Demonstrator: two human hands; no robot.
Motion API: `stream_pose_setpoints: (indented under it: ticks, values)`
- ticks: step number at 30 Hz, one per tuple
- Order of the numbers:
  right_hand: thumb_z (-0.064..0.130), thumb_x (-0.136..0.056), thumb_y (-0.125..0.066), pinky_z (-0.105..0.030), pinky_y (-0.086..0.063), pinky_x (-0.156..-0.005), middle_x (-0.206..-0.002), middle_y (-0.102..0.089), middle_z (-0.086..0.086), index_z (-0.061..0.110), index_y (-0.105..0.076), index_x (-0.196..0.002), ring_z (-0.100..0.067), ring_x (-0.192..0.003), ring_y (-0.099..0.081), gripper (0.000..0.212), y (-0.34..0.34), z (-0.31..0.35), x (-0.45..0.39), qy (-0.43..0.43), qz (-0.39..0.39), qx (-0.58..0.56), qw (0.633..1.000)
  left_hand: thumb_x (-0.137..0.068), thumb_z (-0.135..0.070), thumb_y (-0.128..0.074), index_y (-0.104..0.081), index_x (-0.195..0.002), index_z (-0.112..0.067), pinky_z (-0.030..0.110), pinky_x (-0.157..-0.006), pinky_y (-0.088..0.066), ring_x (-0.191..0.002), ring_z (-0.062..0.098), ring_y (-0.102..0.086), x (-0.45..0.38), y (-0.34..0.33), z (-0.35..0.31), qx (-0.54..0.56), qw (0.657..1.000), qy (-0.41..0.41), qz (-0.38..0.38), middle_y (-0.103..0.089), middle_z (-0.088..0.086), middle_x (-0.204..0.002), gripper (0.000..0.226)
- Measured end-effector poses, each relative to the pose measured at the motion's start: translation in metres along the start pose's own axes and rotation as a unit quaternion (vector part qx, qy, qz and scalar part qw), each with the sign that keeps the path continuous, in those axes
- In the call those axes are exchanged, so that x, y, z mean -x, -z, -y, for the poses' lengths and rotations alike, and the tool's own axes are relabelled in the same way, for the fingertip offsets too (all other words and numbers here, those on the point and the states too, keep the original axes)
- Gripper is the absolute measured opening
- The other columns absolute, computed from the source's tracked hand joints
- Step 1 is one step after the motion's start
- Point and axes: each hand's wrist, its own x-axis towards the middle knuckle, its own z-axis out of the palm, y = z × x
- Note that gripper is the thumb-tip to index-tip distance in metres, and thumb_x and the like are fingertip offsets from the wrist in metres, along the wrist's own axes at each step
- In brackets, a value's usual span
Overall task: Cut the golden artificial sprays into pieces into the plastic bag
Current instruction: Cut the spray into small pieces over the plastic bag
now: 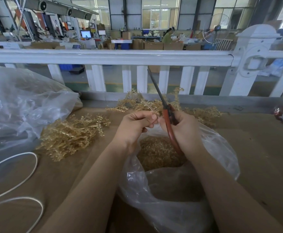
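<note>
My left hand [135, 126] pinches the stem of a golden artificial spray [137, 102] that fans out away from me above the table. My right hand [184, 130] grips red-handled scissors [166, 121], whose dark blades point up and away past the spray's stem. Both hands hover over an open clear plastic bag [221, 153] that holds a heap of cut golden pieces [155, 153]. A pile of uncut golden sprays [70, 135] lies on the table to the left.
A large crumpled clear bag [19, 105] sits at the left, with a white cord [28, 167] looped in front of it. More golden sprays [204, 113] lie at the right. A white railing [120, 57] borders the brown table's [263, 157] far edge.
</note>
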Motion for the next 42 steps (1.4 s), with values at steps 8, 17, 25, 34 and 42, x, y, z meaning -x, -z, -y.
stream_pose_setpoints:
  ticks: [8,17,25,34,42]
  values:
    - [0.044,-0.084,-0.073,-0.038,-0.059,-0.076,-0.076,-0.07,0.023,0.035,-0.067,-0.079,-0.004,-0.073,-0.067,0.012,0.001,-0.002,0.0,0.021,0.025,0.003,0.999,-0.087,-0.015,-0.072,-0.071,-0.077,-0.014,0.02,-0.061,-0.041,-0.063,0.008,-0.055,-0.003,0.005,-0.005,0.006,0.999,-0.028,-0.033,-0.07,-0.002,-0.07,0.01]
    - [0.097,-0.062,-0.043,-0.017,-0.04,-0.059,-0.085,-0.062,0.025,0.04,-0.058,-0.102,0.004,-0.075,-0.055,0.071,0.006,-0.004,0.004,0.087,-0.003,0.176,0.981,-0.086,-0.008,-0.071,-0.075,-0.067,-0.018,0.017,-0.057,-0.045,-0.055,0.008,-0.043,-0.005,0.012,-0.007,0.078,0.992,-0.062,-0.08,-0.055,-0.002,-0.062,0.022]
    - [0.098,-0.061,-0.037,-0.025,-0.041,-0.059,-0.094,-0.057,0.024,0.036,-0.054,-0.106,-0.004,-0.082,-0.054,0.079,0.008,-0.004,0.005,0.101,-0.005,0.255,0.962,-0.094,0.001,-0.056,-0.07,-0.092,-0.004,0.017,-0.063,-0.048,-0.064,0.008,-0.051,-0.008,0.018,-0.008,0.076,0.992,-0.089,-0.042,-0.058,-0.002,-0.064,0.015]
    - [0.097,-0.064,-0.032,-0.025,-0.052,-0.058,-0.084,-0.054,0.024,0.03,-0.059,-0.099,-0.005,-0.072,-0.056,0.081,0.007,-0.003,0.004,0.112,-0.033,0.293,0.949,-0.094,0.002,-0.055,-0.061,-0.073,-0.003,0.017,-0.065,-0.048,-0.062,0.009,-0.054,-0.005,0.016,-0.008,0.051,0.994,-0.092,-0.036,-0.061,-0.001,-0.061,0.022]
    - [0.095,-0.066,-0.033,-0.017,-0.025,-0.046,-0.058,-0.037,0.025,0.03,-0.049,-0.08,0.003,-0.049,-0.037,0.068,0.009,-0.002,0.008,0.139,-0.062,0.287,0.946,-0.095,0.001,-0.056,-0.065,-0.079,-0.003,0.018,-0.066,-0.048,-0.064,0.011,-0.052,-0.003,0.015,-0.011,0.071,0.993,-0.088,-0.022,-0.06,0.003,-0.068,0.018]
